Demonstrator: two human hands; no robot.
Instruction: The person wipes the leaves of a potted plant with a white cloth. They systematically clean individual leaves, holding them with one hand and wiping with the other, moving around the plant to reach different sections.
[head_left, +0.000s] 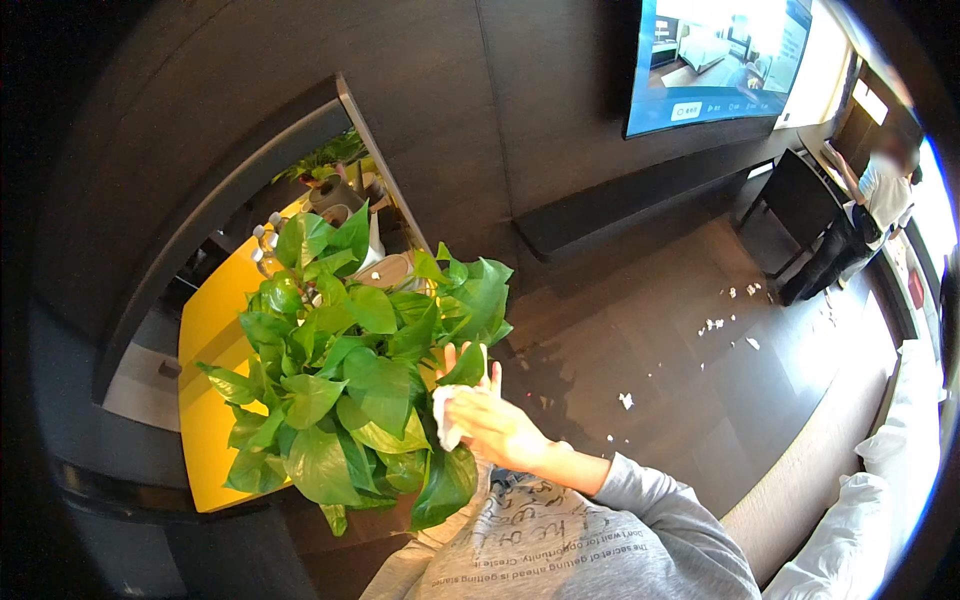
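Observation:
A leafy green potted plant, by its look a pothos (367, 375), fills the space before me; its pot is hidden by foliage. My right hand (499, 427) presses a crumpled white tissue or cloth (448, 420) at the plant's right side, beside the leaves. Spread fingers of my left hand (495, 375) show behind a single leaf (468, 365) just above. The left palm is covered by that leaf and by my right hand, so its grip is unclear.
Under the plant is a yellow tabletop (206, 405), with clear bottles (264, 244) behind the leaves. A framed mirror (225, 176) leans against the dark wall. White scraps (626, 401) litter the wooden floor. A person (877, 195) stands by a black chair (795, 210) at far right.

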